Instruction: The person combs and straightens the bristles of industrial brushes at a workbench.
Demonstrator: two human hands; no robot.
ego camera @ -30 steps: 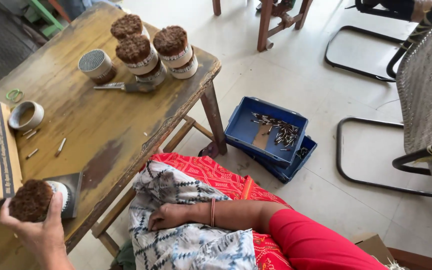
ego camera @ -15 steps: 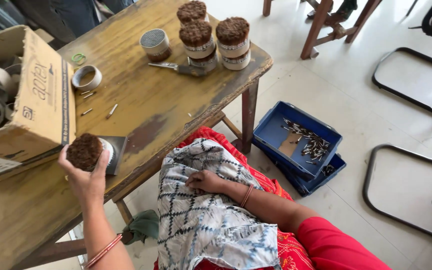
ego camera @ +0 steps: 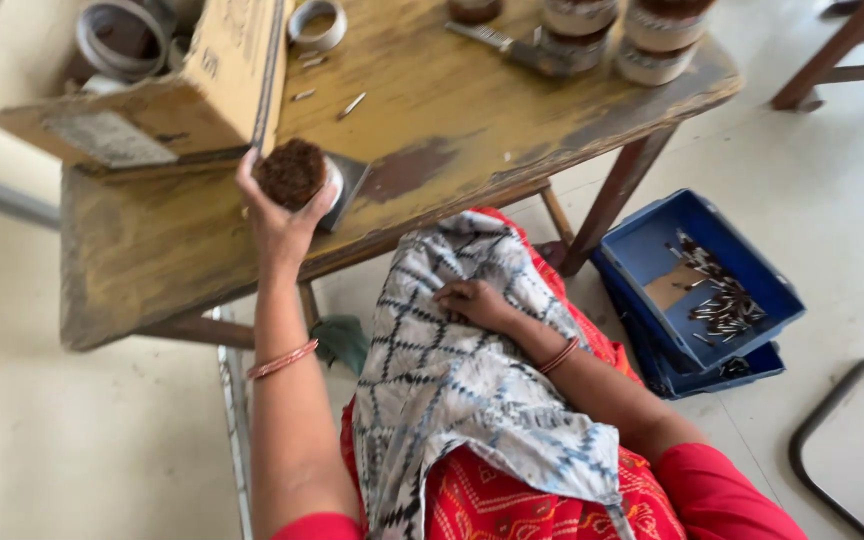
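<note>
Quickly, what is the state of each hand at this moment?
Left hand: closed around a round bundle of brown sticks.
Right hand: holding nothing, resting flat on the patterned cloth.

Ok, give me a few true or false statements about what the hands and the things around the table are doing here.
1. The left hand holds a round bundle with a dark brown top. True.
2. The right hand grips the scissors. False: it rests on the patterned cloth in the lap.
3. The blue tray sits on the table. False: it is on the floor.
4. A cardboard box stands on the wooden table. True.
</note>
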